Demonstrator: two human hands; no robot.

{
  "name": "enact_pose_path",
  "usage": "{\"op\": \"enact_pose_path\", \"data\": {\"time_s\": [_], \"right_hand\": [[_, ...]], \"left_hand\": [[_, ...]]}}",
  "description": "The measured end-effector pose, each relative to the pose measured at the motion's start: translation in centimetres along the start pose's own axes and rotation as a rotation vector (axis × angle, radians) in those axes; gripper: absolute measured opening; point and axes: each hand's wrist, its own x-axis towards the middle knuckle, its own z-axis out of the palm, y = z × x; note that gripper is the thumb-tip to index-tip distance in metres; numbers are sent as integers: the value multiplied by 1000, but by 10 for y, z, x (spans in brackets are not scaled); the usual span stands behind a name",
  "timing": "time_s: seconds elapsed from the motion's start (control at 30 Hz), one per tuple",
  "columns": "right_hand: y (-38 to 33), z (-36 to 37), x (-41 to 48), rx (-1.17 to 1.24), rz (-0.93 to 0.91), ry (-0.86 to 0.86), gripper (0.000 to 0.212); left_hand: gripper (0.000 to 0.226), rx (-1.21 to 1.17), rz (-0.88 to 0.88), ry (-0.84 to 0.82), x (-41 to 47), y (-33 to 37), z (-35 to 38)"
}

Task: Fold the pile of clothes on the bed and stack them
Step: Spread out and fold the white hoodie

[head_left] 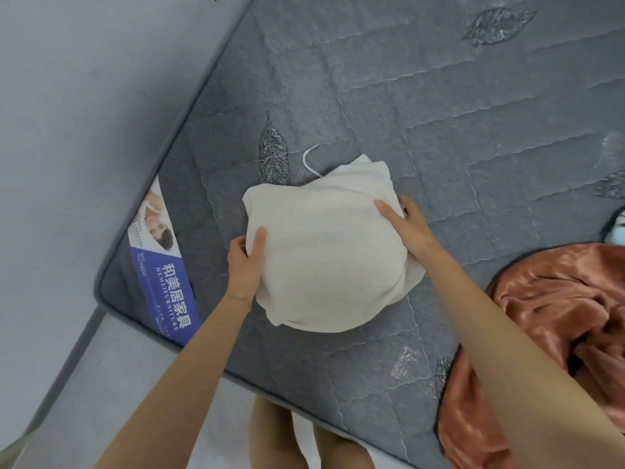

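Folded cream fabric garment (324, 252) on the grey quilted bed (439, 130)
Its side edges are gripped by the left hand (244, 265) and right hand (412, 228) — thumbs on top.

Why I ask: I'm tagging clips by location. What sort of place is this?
Most likely a bedroom: a bare grey quilted mattress with a furniture-brand label, a folded cream garment gripped by the left hand and right hand, and a crumpled rust satin garment beside it.
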Motion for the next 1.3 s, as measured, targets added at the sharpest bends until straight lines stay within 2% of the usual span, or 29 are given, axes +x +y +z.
{"op": "enact_pose_path", "data": {"time_s": [0.07,0.13,0.2,0.27,0.3,0.33,0.4,0.63,0.73,0.9,1.03,1.1,1.2,1.3], "right_hand": [[-8,-1,-16,66,13,-98,97],[-5,-8,-22,152,49,-205,87],[-3,-16,-27,181,89,-311,91],[-1,-19,-32,120,109,-353,103],[2,-19,-35,114,121,-347,102],[3,-18,-39,131,117,-330,93],[3,-16,-52,184,98,-310,72],[-12,-7,-124,283,101,-237,43],[-26,1,-152,330,78,-199,35],[-50,27,-183,413,50,-110,43],[-67,62,-196,484,23,-55,48],[-78,84,-206,515,17,-32,43],[-89,121,-220,579,8,-5,21],[-97,158,-229,607,-2,20,18]], "left_hand": [[67,-137,-114,-133,-16,-6,1],[90,-187,-146,-223,-24,-16,2],[98,-158,-111,-268,-23,-25,0],[107,-100,-103,-297,-20,-24,-1],[111,-78,-95,-321,-19,-21,-3],[112,-70,-79,-344,-20,-16,-3],[106,-68,-37,-359,-23,-9,-6],[61,-85,49,-202,-58,23,-28],[63,-64,76,-205,-65,40,-49],[82,-34,128,-261,-58,73,-89],[48,12,152,-268,-42,98,-123],[47,40,171,-299,-32,108,-143],[54,86,185,-342,-18,119,-178],[52,121,184,-367,-1,123,-208]]}}
